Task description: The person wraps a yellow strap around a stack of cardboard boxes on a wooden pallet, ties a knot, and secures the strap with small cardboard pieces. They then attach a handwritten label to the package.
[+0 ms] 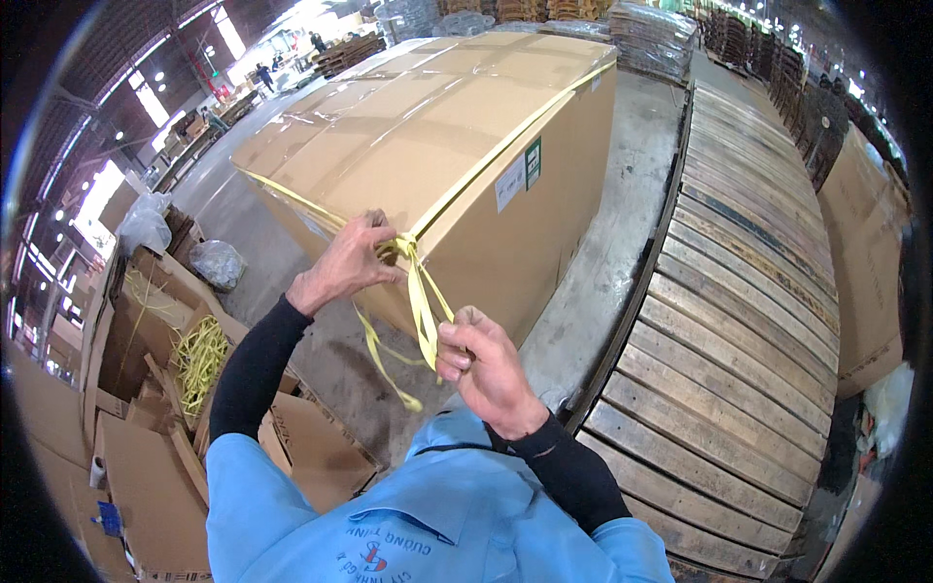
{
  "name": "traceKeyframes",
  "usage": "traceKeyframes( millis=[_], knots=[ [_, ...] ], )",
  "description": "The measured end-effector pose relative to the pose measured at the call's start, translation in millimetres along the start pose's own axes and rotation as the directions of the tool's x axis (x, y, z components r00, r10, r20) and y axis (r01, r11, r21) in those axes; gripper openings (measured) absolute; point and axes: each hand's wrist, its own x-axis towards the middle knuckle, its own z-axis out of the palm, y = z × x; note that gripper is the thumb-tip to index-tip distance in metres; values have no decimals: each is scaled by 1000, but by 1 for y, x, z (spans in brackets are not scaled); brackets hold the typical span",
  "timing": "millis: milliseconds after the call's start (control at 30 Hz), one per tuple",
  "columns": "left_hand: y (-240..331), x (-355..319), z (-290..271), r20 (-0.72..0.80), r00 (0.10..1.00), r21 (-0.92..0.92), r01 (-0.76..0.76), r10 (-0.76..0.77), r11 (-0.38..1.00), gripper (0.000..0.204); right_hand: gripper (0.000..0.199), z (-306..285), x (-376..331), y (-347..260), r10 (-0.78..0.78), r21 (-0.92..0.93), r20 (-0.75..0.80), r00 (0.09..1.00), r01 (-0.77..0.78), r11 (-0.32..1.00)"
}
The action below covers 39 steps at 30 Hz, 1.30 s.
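A big taped cardboard box (525, 248) stands in front of me, with a yellow strap (505, 160) running round its upper edges. The strap comes together in a loose knot at the box's near corner. There my left hand (355, 260) is closed, its fingers pinching the strap at the knot. Lower and to the right, my right hand (483, 364) grips a hanging loop of the same strap, pulled down from the knot. A loose strap end dangles between my hands and my body. White and green labels (520, 178) sit on the box's right side.
A slatted wooden conveyor (719, 389) runs along the right. To the left, an open carton (136, 321) holds a heap of yellow strap (201, 364), near flattened cardboard (151, 496) and a plastic bundle (217, 264). Wrapped stacks (653, 39) stand at the back; people are far off.
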Motion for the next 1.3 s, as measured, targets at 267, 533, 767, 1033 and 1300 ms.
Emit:
traceKeyframes(
  millis=[267, 533, 767, 1033, 1300],
  knots=[
    [-28, 4, -16, -4, 1000, -198, 29, -30, 980, 48, 17, 19, 21, -36, 51, -141, -33, 998, -55, 988],
    [-84, 50, -18, -304, 952, -176, -28, -27, 984, 34, 20, 31, 106, -55, -407, -369, 198, 892, 452, 812],
    [-111, 66, -17, -344, 897, 24, 304, -277, 952, 34, 16, 47, 179, -88, -440, -115, 75, 895, 446, 888],
    [-127, 91, -19, -179, 912, -53, 365, -369, 929, 41, 14, 69, 221, -86, -357, -76, 0, 934, 356, 932],
    [-160, 105, -21, -255, 953, 175, 211, -163, 962, 27, 14, 77, 218, -73, -203, -62, -184, 962, 194, 979]
  ],
)
